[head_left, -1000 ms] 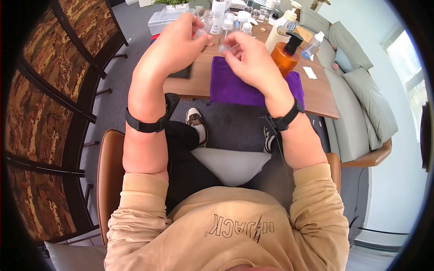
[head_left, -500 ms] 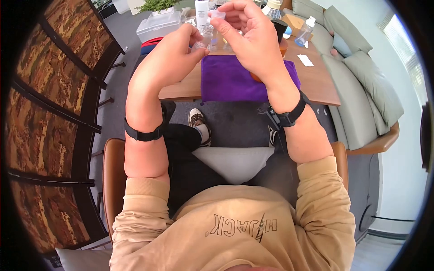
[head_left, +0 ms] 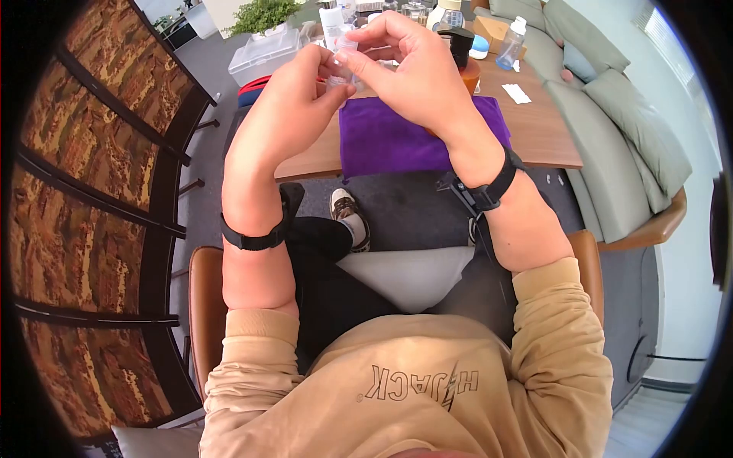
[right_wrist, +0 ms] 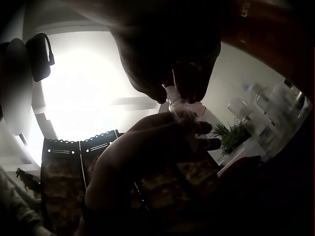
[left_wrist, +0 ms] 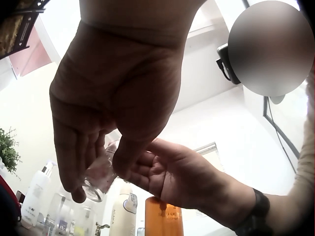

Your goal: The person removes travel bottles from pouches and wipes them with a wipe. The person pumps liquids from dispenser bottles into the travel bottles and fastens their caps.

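My left hand (head_left: 286, 111) grips a small clear bottle (left_wrist: 93, 191) between thumb and fingers, above the table's near edge. My right hand (head_left: 412, 80) pinches a small translucent cap (head_left: 347, 40) at the bottle's mouth. From the right wrist view, the cap stands in line with the bottle's neck, and both hands are dark against the light. Curled left fingers hide much of the bottle. Below the right hand lies a purple towel (head_left: 397, 141) on the wooden table (head_left: 550, 145).
Behind the right hand stands an amber pump bottle (left_wrist: 164, 216) with a black top. A clear plastic box (head_left: 263, 57) and a potted plant (head_left: 263, 15) are at the back left. A blue-tinted bottle (head_left: 510, 47) and a white paper slip (head_left: 517, 93) lie rightward.
My right hand rose from among the bottles on the table with the translucent cap, then came leftward to the mouth of the clear bottle. My left hand keeps its grip on that bottle.
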Action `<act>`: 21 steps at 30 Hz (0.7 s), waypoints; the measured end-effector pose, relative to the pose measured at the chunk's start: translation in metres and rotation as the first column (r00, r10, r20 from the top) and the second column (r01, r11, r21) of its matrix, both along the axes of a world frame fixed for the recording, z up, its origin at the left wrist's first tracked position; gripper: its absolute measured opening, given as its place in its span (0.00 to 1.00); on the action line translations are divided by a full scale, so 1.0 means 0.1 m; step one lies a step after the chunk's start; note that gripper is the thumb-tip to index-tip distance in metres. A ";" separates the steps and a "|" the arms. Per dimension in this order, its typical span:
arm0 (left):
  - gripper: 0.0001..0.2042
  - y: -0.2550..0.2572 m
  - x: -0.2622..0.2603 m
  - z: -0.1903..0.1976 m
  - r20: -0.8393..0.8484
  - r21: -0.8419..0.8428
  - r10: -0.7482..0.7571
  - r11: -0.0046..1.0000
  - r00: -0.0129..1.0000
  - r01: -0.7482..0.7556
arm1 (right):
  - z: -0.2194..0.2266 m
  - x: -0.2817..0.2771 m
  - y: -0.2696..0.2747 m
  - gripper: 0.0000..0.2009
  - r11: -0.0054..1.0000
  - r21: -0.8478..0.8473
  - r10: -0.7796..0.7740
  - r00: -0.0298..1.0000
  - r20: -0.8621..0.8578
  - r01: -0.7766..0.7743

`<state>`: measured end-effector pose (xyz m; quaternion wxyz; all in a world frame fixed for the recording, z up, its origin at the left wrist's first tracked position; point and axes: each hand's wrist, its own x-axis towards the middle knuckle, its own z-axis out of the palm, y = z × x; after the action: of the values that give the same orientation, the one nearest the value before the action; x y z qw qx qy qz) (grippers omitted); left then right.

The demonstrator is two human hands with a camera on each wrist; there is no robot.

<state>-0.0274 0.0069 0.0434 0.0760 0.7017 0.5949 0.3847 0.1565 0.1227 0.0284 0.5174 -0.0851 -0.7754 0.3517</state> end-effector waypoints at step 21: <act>0.15 0.08 0.08 -0.08 0.152 0.098 -0.090 0.992 0.984 0.076 | 0.26 0.17 -0.26 0.15 0.993 -0.075 -0.087 0.993 0.075 0.092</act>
<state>-0.0192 0.0150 0.0355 0.1061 0.6963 0.5391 0.4619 0.1735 0.0965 0.0542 0.5007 -0.1528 -0.7745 0.3552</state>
